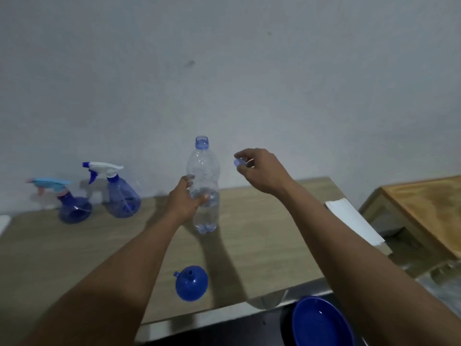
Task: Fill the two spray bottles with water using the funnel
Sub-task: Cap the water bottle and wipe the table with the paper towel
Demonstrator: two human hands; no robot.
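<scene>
My left hand [186,199] grips a clear plastic water bottle [205,171] upright around its middle, its base just above or on the table; its neck is uncapped. To its right, my right hand [259,168] pinches the small blue bottle cap [238,162] between fingertips, a short way off the neck. A blue funnel [191,283] lies mouth-down on the table near the front edge. Two blue spray bottles stand at the back left: one squat with a light-blue trigger [74,208], one taller with a white trigger [122,196]. Both have their spray heads on.
The wooden table [262,240] meets a white wall behind. A white folded cloth or paper [354,221] lies at its right edge. A blue bowl [321,323] sits below the front edge at lower right. A second wooden surface [424,208] stands further right.
</scene>
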